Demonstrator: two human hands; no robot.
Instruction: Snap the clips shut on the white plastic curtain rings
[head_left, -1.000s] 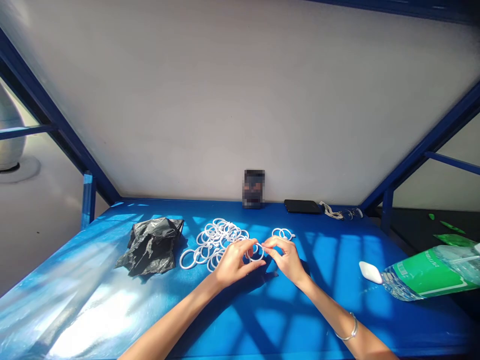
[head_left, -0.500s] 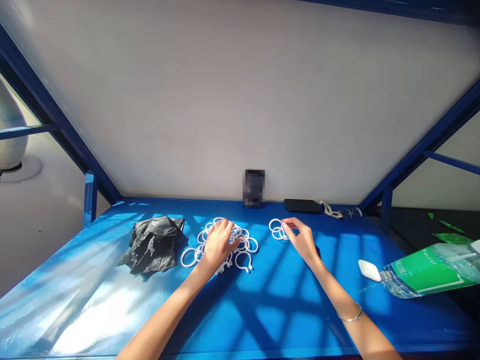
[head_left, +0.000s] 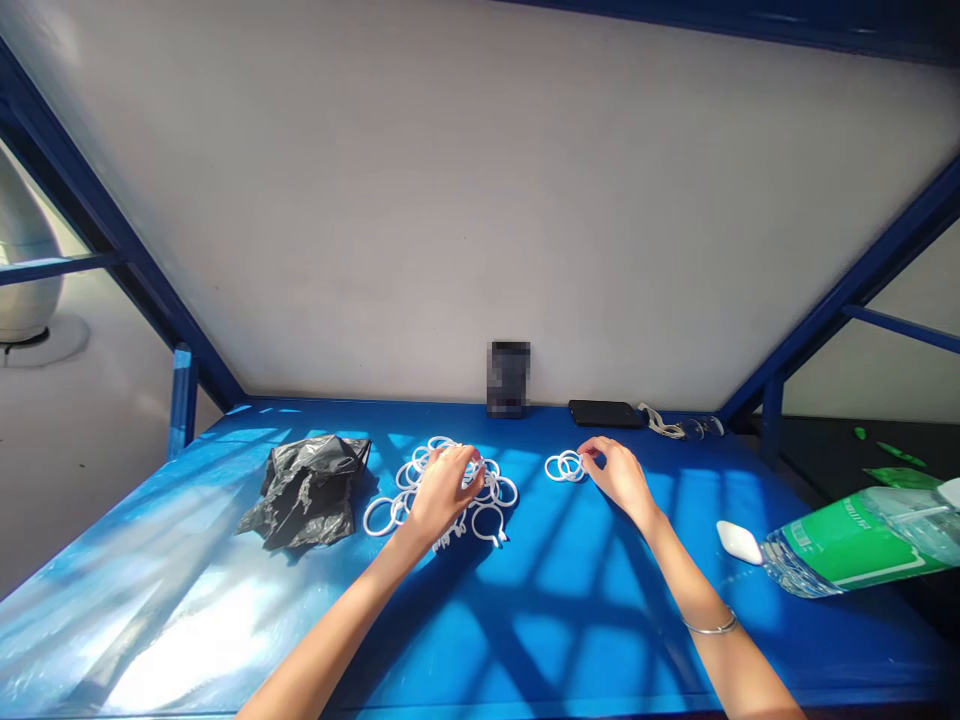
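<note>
White rings [head_left: 409,478] lie in a big pile on the blue tabletop [head_left: 570,600], and the left hand [head_left: 442,492] sits right on top, fingers curled down, so I cannot tell if it holds one. The right hand [head_left: 621,478] is loosely open, fingertips touching a small bunch of rings [head_left: 565,466] just to its left.

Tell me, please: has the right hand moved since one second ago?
Yes. The right hand went rightward and farther from the person, now at the small ring group, nearer the black phone.
</note>
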